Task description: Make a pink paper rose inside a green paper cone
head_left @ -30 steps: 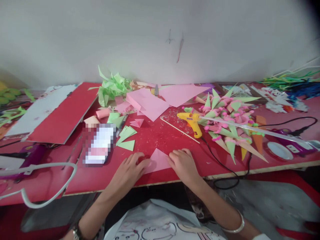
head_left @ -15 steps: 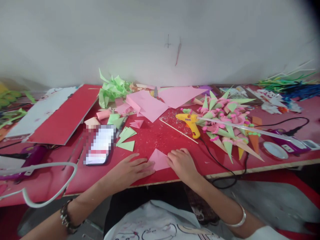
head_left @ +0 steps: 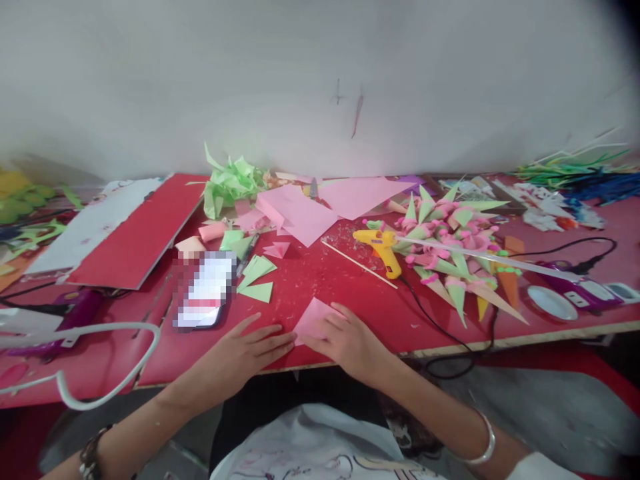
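A small piece of folded pink paper lies flat on the red table close to its front edge. My right hand rests over the paper's right side, fingers stretched out and covering part of it. At the paper's left lower edge, the fingertips of my left hand touch or nearly touch it; its fingers are spread and lie on the table. Beyond the hands are a small folded pink piece and several green paper pieces.
A phone lies left of my hands. On the right sit a yellow glue gun with a black cable, a thin stick, a pile of pink and green paper cones and a white dish. A white curved tube stands at left.
My right hand has moved left, from the paper's right edge to over it. The left hand has shifted slightly left and down, and the view has moved a little.
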`<state>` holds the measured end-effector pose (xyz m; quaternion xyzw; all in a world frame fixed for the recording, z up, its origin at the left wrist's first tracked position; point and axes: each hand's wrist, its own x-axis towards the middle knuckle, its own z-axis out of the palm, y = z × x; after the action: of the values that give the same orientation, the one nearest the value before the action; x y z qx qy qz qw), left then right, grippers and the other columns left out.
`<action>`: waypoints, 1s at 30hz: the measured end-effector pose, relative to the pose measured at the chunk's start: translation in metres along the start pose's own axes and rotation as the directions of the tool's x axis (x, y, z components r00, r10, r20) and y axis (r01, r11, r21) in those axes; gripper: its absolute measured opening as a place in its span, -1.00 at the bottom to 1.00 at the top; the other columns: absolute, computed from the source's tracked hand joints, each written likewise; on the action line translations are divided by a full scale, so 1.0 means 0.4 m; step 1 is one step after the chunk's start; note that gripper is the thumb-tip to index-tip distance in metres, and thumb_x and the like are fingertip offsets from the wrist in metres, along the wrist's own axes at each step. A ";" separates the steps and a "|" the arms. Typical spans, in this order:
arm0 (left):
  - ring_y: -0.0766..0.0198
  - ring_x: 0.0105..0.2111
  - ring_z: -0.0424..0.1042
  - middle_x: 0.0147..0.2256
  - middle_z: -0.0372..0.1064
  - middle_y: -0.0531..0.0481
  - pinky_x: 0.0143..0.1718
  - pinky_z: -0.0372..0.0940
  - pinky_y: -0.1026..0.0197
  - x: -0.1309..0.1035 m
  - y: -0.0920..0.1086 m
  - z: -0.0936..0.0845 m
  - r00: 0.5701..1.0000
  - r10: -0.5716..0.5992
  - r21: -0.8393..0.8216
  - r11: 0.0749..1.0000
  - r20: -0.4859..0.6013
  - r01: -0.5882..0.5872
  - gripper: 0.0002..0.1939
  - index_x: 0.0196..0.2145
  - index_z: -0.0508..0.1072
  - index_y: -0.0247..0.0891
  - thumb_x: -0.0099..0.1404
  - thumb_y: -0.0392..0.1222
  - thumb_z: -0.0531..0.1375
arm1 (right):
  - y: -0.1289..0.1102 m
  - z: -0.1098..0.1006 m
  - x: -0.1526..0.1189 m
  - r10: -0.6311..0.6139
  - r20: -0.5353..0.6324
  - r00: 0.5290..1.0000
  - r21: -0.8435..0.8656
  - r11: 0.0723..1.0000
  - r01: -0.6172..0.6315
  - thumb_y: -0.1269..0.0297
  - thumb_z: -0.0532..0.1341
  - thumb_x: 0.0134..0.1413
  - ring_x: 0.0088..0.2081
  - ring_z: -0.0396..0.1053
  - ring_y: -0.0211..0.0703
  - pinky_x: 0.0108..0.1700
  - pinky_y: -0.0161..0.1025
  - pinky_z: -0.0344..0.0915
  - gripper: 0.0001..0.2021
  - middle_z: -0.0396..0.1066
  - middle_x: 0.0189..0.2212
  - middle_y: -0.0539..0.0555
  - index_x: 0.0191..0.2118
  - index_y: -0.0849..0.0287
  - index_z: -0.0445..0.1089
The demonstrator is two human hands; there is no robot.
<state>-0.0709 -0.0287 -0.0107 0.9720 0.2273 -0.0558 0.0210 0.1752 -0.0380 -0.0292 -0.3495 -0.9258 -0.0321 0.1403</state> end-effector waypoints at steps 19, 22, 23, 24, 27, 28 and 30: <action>0.37 0.13 -0.05 0.10 0.07 0.14 0.12 -0.21 0.21 -0.007 0.007 -0.001 0.999 -0.042 -0.025 0.999 0.017 0.042 -0.46 0.13 -0.04 -0.08 0.22 -0.43 -0.09 | 0.058 -0.069 -0.105 0.173 0.200 0.964 0.081 0.978 -0.192 0.51 0.04 -0.03 -0.02 0.19 -0.11 -0.01 -0.10 0.14 -0.62 0.30 -0.05 0.00 -0.10 0.01 0.32; 0.36 0.12 -0.04 0.10 0.06 0.16 0.12 -0.21 0.20 -0.008 0.004 -0.002 0.999 -0.046 -0.026 0.999 0.027 0.047 -0.47 0.13 -0.03 -0.06 0.23 -0.40 -0.08 | 0.065 -0.081 -0.119 0.215 0.197 0.957 0.057 0.972 -0.230 0.54 0.03 -0.06 -0.04 0.22 -0.11 -0.05 -0.12 0.21 -0.60 0.29 -0.04 0.01 -0.11 0.03 0.34; 0.36 0.12 -0.03 0.10 0.06 0.17 0.12 -0.21 0.19 -0.008 0.004 -0.003 0.998 -0.050 -0.029 0.998 0.031 0.051 -0.48 0.12 -0.03 -0.05 0.24 -0.38 -0.08 | 0.068 -0.086 -0.126 0.230 0.201 0.952 0.043 0.969 -0.243 0.55 0.02 -0.06 -0.04 0.23 -0.10 -0.07 -0.11 0.23 -0.59 0.29 -0.04 0.02 -0.10 0.03 0.34; 0.36 0.12 -0.03 0.10 0.06 0.19 0.12 -0.22 0.19 -0.007 0.004 -0.004 0.998 -0.053 -0.032 0.998 0.032 0.054 -0.50 0.12 -0.02 -0.04 0.25 -0.36 -0.07 | 0.071 -0.092 -0.133 0.244 0.206 0.948 0.029 0.966 -0.255 0.56 0.02 -0.07 -0.05 0.23 -0.09 -0.09 -0.11 0.24 -0.58 0.29 -0.04 0.02 -0.10 0.03 0.33; 0.35 0.12 -0.02 0.10 0.06 0.23 0.13 -0.21 0.18 -0.003 0.003 -0.008 0.998 -0.048 -0.038 0.998 0.039 0.050 -0.53 0.11 0.02 -0.04 0.26 -0.33 -0.08 | 0.082 -0.107 -0.153 0.264 0.225 0.938 0.009 0.962 -0.273 0.54 0.00 -0.05 -0.04 0.23 -0.06 -0.10 -0.09 0.26 -0.58 0.28 -0.03 0.03 -0.07 0.05 0.31; 0.34 0.12 -0.02 0.10 0.06 0.23 0.12 -0.19 0.18 -0.002 0.002 -0.011 0.998 -0.040 -0.037 0.998 0.041 0.042 -0.54 0.10 0.03 -0.05 0.26 -0.34 -0.09 | 0.086 -0.111 -0.159 0.268 0.228 0.936 0.010 0.961 -0.278 0.53 0.00 -0.04 -0.05 0.24 -0.05 -0.10 -0.08 0.26 -0.59 0.28 -0.03 0.04 -0.06 0.07 0.31; 0.32 0.11 0.00 0.09 0.09 0.22 0.11 -0.15 0.17 -0.001 0.000 -0.017 0.999 -0.023 -0.029 0.999 0.035 0.024 -0.54 0.10 0.05 -0.08 0.26 -0.37 -0.09 | 0.090 -0.112 -0.165 0.291 0.212 0.933 0.025 0.953 -0.303 0.50 0.01 -0.01 -0.07 0.25 -0.07 -0.09 -0.09 0.25 -0.64 0.30 -0.05 0.06 -0.09 0.11 0.33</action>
<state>-0.0704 -0.0283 -0.0040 0.9677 0.2391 -0.0696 0.0388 0.2569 -0.0602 -0.0062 -0.4826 -0.8724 0.0522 0.0567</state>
